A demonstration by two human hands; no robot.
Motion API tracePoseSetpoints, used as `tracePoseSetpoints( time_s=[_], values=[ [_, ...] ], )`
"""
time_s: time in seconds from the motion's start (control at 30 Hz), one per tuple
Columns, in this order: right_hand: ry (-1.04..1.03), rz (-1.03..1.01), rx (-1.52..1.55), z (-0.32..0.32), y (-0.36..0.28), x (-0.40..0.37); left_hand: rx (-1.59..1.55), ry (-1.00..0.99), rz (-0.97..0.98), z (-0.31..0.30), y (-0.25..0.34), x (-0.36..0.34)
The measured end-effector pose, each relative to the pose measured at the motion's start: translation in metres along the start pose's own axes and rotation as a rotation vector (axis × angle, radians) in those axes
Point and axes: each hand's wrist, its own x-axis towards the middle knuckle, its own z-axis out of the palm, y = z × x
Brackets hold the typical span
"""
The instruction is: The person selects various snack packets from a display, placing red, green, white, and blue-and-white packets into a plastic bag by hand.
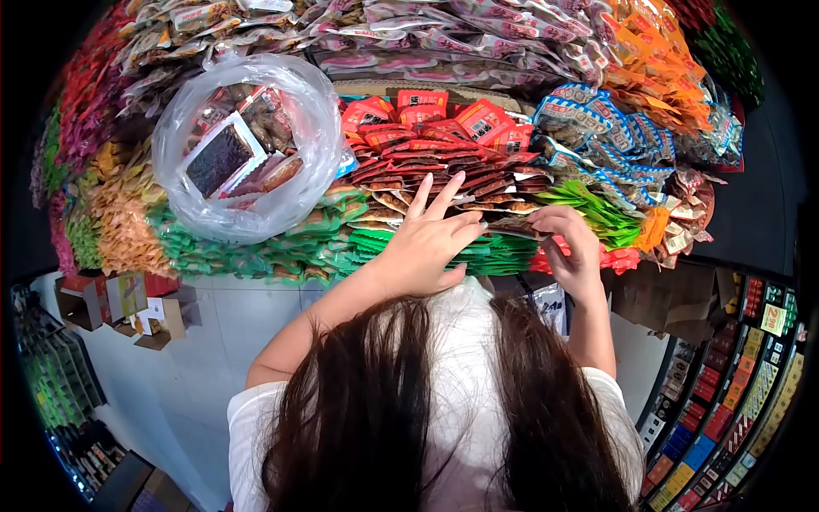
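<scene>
My left hand (431,239) lies flat with its fingers spread on a heap of brown and dark red snack packets (444,175). It holds nothing. Just to its right, my right hand (573,247) has its fingers curled, pinching the edge of a dark packet (517,225) at the front of the heap. Green packets (499,254) lie under both hands. A clear plastic bag (247,145) with several packets inside rests on the display to the left of my left hand. My hair and white shirt fill the bottom of the view.
The display is piled with red (426,115), blue-and-white (614,128), orange (657,60) and pink packets (444,34). Shelves of small boxes (725,401) stand at the lower right. Cardboard boxes (128,303) sit at the left on a pale floor.
</scene>
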Motion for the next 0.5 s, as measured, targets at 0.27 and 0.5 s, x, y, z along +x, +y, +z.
tracePoseSetpoints(
  time_s=[0.27,0.5],
  values=[
    [-0.073,-0.090,-0.177,-0.004,-0.012,0.000,-0.054,0.049,-0.009,-0.001,-0.003,0.001],
    [-0.198,-0.119,-0.429,-0.006,-0.010,0.004,-0.073,0.070,-0.006,-0.001,-0.004,0.001]
  ],
)
